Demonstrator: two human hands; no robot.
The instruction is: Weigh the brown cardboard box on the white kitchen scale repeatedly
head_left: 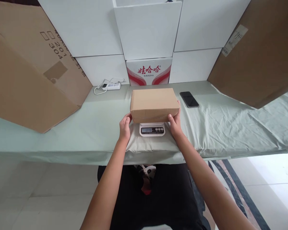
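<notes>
Centre of frame: cardboard box [155, 103] on or just above the white scale [152, 133] (readout [147, 130] too small to trust). Left hand [125, 126] and right hand [175, 123] clamped on its sides. Step seems weighing; next move calls for an even, gentle release.

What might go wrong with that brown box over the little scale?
The cardboard box overhangs the small scale, so it might tip if released off-centre. The left hand and right hand are at its sides; their pressure or support could skew the reading on the display. The phone lies near the right hand; a slip might knock it.
</notes>
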